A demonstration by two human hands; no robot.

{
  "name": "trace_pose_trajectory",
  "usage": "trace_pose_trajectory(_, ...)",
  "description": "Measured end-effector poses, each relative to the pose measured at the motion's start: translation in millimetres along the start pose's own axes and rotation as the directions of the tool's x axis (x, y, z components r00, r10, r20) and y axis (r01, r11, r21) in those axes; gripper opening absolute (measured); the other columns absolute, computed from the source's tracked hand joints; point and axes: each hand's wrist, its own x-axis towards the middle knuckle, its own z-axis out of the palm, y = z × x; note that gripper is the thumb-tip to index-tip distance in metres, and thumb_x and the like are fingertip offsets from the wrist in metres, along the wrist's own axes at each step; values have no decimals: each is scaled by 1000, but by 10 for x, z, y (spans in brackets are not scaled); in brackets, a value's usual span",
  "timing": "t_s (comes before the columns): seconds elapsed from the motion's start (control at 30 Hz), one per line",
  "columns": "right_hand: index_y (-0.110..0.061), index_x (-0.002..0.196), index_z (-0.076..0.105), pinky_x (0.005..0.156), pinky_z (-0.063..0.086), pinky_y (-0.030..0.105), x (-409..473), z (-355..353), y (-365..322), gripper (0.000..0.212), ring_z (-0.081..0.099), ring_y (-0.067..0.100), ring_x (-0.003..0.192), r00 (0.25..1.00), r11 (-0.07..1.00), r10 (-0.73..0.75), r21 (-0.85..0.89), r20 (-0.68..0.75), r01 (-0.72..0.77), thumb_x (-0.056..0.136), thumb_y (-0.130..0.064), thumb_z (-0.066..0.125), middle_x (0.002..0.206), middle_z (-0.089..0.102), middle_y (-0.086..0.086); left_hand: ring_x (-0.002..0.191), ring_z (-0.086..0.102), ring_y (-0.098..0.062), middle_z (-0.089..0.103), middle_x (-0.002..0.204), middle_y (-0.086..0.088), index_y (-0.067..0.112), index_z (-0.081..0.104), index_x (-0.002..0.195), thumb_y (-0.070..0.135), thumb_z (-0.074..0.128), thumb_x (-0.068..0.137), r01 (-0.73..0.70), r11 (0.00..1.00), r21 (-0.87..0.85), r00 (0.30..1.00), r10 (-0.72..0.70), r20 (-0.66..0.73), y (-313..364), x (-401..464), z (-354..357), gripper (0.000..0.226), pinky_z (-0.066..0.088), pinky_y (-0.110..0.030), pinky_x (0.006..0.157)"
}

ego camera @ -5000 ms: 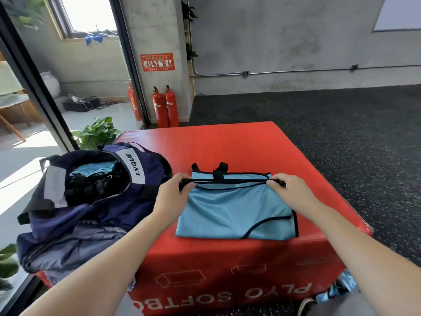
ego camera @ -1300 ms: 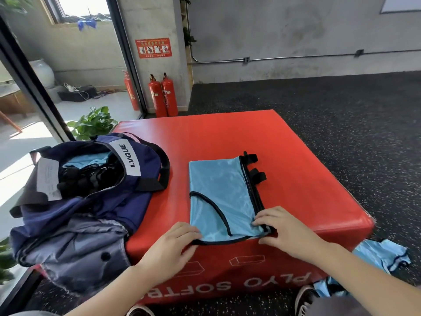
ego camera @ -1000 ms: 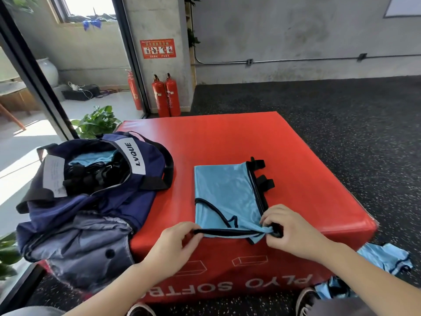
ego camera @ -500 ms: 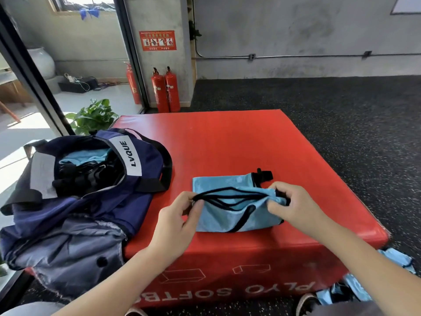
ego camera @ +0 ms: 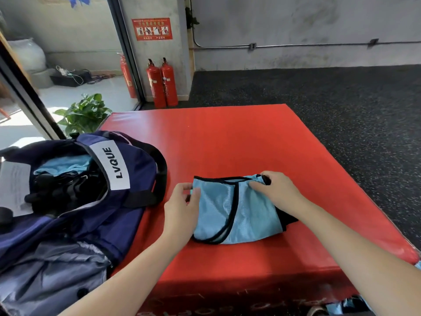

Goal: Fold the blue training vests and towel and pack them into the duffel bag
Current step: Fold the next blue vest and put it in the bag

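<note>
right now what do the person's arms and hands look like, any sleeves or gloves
Both forearms are bare as far as the frame shows, with no sleeves in view. The left hand and right hand wear no gloves, and no rings or watch show.

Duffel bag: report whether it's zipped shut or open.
Open. The duffel bag gapes at the top, showing light blue fabric and black items inside; it sits left of the folded vest.

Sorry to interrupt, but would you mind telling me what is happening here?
A person is folding a blue training vest on a red plyo box. The left hand pinches its left edge and the right hand grips its far right corner. The navy duffel bag lies open alongside, with blue fabric already inside.
</note>
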Motion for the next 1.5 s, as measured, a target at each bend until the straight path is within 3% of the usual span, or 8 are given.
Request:
trace_pose_trajectory(0.2, -19, 64, 50, 55, 28, 31, 167, 53, 106, 38, 45, 12, 58, 999, 997, 41, -69, 14, -40, 92, -36, 71, 62, 49, -6, 73, 58, -3, 63, 92, 11, 35, 48, 122, 16, 65, 93, -79, 984, 162, 991, 59, 120, -140, -200, -21, 38, 40, -7, 60)
trace_pose_trajectory(0.37, -14, 68, 60, 54, 34, 31, 232, 127, 86, 35, 53, 14, 58, 998, 985, 54, -166, 38, -47, 91, -40, 70, 63, 61, -2, 83, 57, 0, 64, 94, 13, 23, 71, 103, 5, 61, 94, -271, 911, 311, 958, 222, 184, -265, -222, -65, 23, 37, -3, 69)
trace_pose_trajectory(0.7, -20, 61, 53, 50, 34, 31, 167, 129, 19, 41, 52, 12, 54, 998, 970, 55, -239, 17, -50, 89, -44, 70, 57, 56, -6, 80, 54, 1, 55, 78, 15, 31, 69, 91, 15, 62, 92, -295, 872, 391, 946, 210, 246, -281, -191, -155, 18, 39, -10, 67)
trace_pose_trajectory(0.83, -24, 78, 55, 56, 36, 33, 77, 141, -23, 33, 60, 20, 75, 997, 918, -19, -397, -74, -12, 89, -54, 65, 76, 61, -6, 74, 54, -7, 51, 77, 12, 34, 67, 95, 24, 60, 91, -263, 838, 479, 958, 169, 230, -256, -101, -179, 13, 50, -33, 69)
trace_pose_trajectory(1.0, -27, 128, 54, 76, 45, 36, -73, 78, -149, 45, 56, 19, 111, 982, 827, -102, -562, -159, -5, 93, -55, 59, 117, 57, -8, 92, 53, -14, 51, 97, 12, 32, 71, 103, 26, 61, 90, -307, 765, 566, 951, 223, 214, -148, 99, -200, 17, 50, -35, 73)
trace_pose_trajectory(1.13, -26, 118, 58, 74, 51, 37, -287, 146, -300, 28, 54, 16, 99, 941, 874, -243, -474, -237, 107, 93, -40, 62, 102, 54, -10, 117, 49, -21, 59, 120, 2, 28, 76, 102, 11, 66, 87, -480, 738, 474, 876, 380, 295, -125, 348, -112, 25, 44, -41, 96)
trace_pose_trajectory(1.27, -30, 90, 60, 65, 53, 34, -505, 336, -307, 12, 58, 5, 61, 999, 976, -38, -216, -19, 33, 91, -40, 66, 75, 65, -8, 133, 40, -14, 58, 130, 8, 32, 76, 105, 13, 55, 93, -493, 741, 457, 849, 292, 441, -96, 470, 0, 30, 32, -43, 107)
trace_pose_trajectory(1.5, -29, 84, 57, 65, 48, 30, -557, 272, -75, 26, 60, 6, 72, 994, 883, 10, -467, 110, 43, 92, -53, 59, 75, 65, -12, 106, 55, -9, 60, 101, 25, 45, 70, 90, 30, 54, 90, -443, 762, 473, 865, 224, 449, -258, 496, -31, 22, 43, -48, 99)
